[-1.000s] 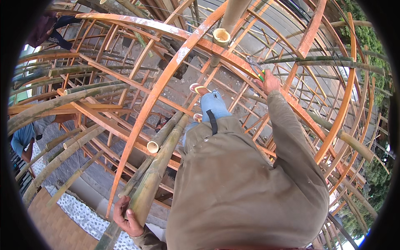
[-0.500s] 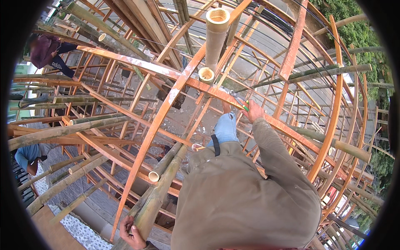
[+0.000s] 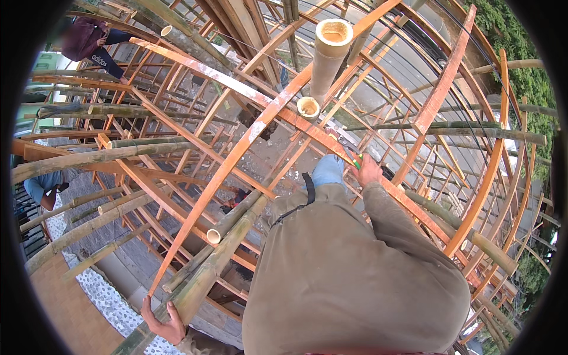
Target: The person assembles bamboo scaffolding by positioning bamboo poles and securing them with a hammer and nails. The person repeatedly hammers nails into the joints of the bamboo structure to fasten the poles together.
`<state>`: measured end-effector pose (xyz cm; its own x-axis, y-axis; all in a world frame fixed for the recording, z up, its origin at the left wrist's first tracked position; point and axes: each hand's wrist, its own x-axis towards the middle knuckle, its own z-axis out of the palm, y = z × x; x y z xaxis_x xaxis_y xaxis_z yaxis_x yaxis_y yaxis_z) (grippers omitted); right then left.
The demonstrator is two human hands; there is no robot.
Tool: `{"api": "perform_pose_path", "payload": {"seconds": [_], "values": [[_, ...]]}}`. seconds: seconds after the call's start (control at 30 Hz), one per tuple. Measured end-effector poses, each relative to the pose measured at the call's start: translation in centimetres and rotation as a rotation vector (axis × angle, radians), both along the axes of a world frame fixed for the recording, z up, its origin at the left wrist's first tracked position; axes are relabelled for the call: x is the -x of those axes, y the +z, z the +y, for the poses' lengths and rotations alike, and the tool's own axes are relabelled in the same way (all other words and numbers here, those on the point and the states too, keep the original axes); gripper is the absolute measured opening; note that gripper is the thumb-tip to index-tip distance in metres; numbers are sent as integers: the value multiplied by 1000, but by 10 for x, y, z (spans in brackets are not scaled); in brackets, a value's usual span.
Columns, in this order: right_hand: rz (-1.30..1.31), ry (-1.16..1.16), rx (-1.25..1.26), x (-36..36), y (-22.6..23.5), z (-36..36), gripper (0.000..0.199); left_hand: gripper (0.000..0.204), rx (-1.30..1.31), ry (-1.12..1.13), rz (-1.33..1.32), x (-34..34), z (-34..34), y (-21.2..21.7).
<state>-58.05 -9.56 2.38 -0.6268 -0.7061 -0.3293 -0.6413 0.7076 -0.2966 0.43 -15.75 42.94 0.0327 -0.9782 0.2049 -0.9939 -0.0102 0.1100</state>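
My right hand (image 3: 370,171) is closed around green-handled pliers (image 3: 355,160), right against a long reddish wooden beam (image 3: 322,137). The tool's dark metal jaws point up and left, partly lost against the beam. At the lower left, my left hand (image 3: 163,322) lies against a thick bamboo pole (image 3: 204,283), its fingers and thumb spread apart. Close to those fingertips is the lower end of a curved wooden strip (image 3: 201,208). One upright bamboo post (image 3: 329,65) with a cut, hollow top rises beyond the beam, and a shorter bamboo stub (image 3: 308,107) stands beside it.
Crossing beams and bamboo poles form an open frame, with ground far below. A cut bamboo pole (image 3: 214,235) ends near my left side. Curved strips (image 3: 494,154) arch on the right. One person (image 3: 89,40) is at upper left, another in blue (image 3: 42,188) at left.
My left hand has slid down and left along the bamboo pole, and its fingers have spread. My right hand stays at the beam with the pliers. The view has shifted slightly.
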Motion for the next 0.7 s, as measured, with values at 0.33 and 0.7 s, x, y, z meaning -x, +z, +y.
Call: {"api": "perform_pose_path", "payload": {"seconds": [0.33, 0.7], "values": [[37, 9, 5, 0, -4, -1, 59, 37, 49, -284, 1078, 171, -141, -182], [26, 3, 5, 0, -8, 2, 67, 71, -577, -353, -112, 169, -229, -375]]}}
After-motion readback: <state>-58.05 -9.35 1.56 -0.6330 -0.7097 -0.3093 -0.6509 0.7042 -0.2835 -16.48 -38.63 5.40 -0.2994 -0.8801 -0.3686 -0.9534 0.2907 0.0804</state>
